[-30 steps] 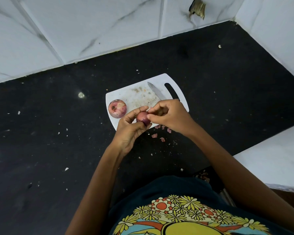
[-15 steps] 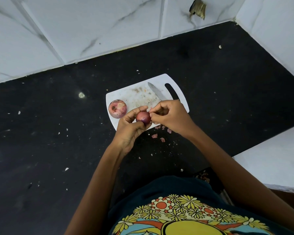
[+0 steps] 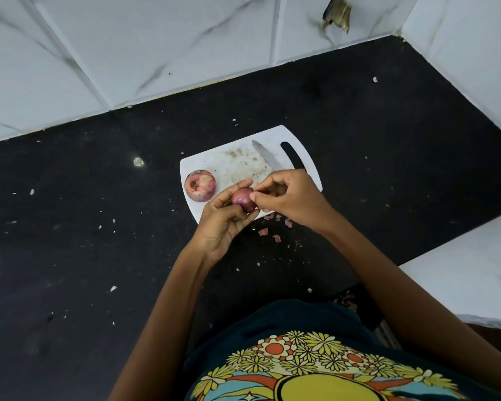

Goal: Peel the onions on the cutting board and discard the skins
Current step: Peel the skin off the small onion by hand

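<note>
A small purple onion (image 3: 242, 199) is held over the near edge of the white cutting board (image 3: 211, 166). My left hand (image 3: 222, 224) grips it from below, thumb over its top. My right hand (image 3: 289, 196) pinches at the onion's right side with thumb and fingertips. A second, larger onion (image 3: 200, 185), partly peeled, lies on the board's left end. Several pink skin bits (image 3: 275, 227) lie on the counter just below the board.
A knife (image 3: 263, 154) lies on the board, its blade pointing up-left and its handle under my right hand. The black counter (image 3: 84, 227) is speckled with crumbs. White tiled walls (image 3: 156, 47) close off the back and right. A white ledge (image 3: 469, 273) sits at the right.
The onion has been turned a little in my left hand. My right hand's fingers have shifted on its right side. The rest is still.
</note>
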A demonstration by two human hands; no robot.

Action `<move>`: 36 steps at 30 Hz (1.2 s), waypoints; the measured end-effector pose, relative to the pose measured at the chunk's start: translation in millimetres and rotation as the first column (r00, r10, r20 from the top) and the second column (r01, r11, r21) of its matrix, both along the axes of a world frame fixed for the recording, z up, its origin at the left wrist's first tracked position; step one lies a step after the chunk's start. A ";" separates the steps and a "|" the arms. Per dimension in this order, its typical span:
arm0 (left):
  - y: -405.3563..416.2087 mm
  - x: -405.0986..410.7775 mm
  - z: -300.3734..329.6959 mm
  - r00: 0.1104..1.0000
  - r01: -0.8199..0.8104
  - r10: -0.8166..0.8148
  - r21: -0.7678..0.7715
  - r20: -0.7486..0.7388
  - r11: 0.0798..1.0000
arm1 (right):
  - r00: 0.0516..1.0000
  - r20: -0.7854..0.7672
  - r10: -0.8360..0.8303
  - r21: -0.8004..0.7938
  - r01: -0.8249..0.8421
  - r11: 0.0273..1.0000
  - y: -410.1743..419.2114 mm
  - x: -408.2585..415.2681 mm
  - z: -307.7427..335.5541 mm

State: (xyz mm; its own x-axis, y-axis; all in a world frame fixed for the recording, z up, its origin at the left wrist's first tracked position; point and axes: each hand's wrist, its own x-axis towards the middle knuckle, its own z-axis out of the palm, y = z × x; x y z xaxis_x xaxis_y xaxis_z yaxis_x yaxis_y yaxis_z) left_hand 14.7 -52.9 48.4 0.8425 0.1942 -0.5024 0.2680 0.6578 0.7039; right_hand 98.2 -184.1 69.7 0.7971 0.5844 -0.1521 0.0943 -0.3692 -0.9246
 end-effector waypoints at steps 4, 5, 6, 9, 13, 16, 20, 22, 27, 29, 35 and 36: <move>-0.6 -0.2 -1.0 1.000 0.013 -0.014 0.049 0.013 0.999 | 1.000 0.023 0.017 -0.015 -0.017 1.000 1.0 -3.9 -0.3; -1.2 -0.3 -1.0 1.000 0.020 -0.021 0.060 0.019 0.998 | 0.999 0.034 0.010 -0.022 -0.009 1.000 1.5 -4.4 -0.4; -1.4 -0.7 -0.5 0.999 0.027 -0.028 0.065 0.023 0.997 | 0.999 0.039 0.004 -0.030 -0.002 1.000 2.0 -4.4 -0.6; -0.4 -1.8 -0.4 0.999 0.043 -0.045 0.070 0.027 0.997 | 0.999 0.052 0.012 -0.057 -0.009 0.998 2.2 -3.0 0.8; 1.7 -2.9 -2.5 0.998 0.050 -0.052 0.071 0.023 0.996 | 0.998 0.037 0.043 -0.057 -0.041 0.998 1.5 0.7 1.8; 1.6 -4.5 -3.4 0.997 0.073 -0.074 0.038 0.027 0.997 | 0.999 0.050 0.020 -0.031 -0.018 0.999 -0.5 3.5 -0.9; 4.0 -5.9 -4.6 0.993 0.108 -0.109 0.030 0.036 0.994 | 1.000 0.006 -0.010 0.001 0.010 1.000 -1.9 5.4 -4.5; 5.6 -6.1 -5.7 0.993 0.114 -0.115 0.017 0.037 0.993 | 0.999 -0.030 -0.017 0.020 0.018 1.000 -2.9 6.8 -3.8; 7.3 -6.5 -6.8 0.993 0.114 -0.115 0.031 0.037 0.993 | 0.997 -0.059 0.058 0.034 -0.056 0.998 -6.4 8.2 -2.6; 7.6 -6.8 -6.8 0.991 0.125 -0.126 0.036 0.039 0.992 | 0.996 -0.055 0.065 0.043 -0.062 0.997 -6.9 7.8 -1.4; 10.1 -8.6 -5.1 0.983 0.164 -0.167 0.053 0.072 0.985 | 0.974 -0.223 0.040 0.132 -0.011 0.991 -9.6 8.9 -2.0; 10.5 -8.6 -4.8 0.984 0.161 -0.165 0.054 0.072 0.985 | 0.965 -0.260 0.032 0.147 0.007 0.989 -10.4 9.0 -3.7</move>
State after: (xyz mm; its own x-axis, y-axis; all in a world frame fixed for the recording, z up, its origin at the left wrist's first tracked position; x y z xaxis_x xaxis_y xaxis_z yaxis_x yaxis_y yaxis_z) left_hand 6.1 -42.4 43.6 0.9003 0.0738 -0.4289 0.3131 0.5748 0.7560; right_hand 107.2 -194.5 66.0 0.7334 0.6255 -0.2661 -0.1533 -0.2291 -0.9613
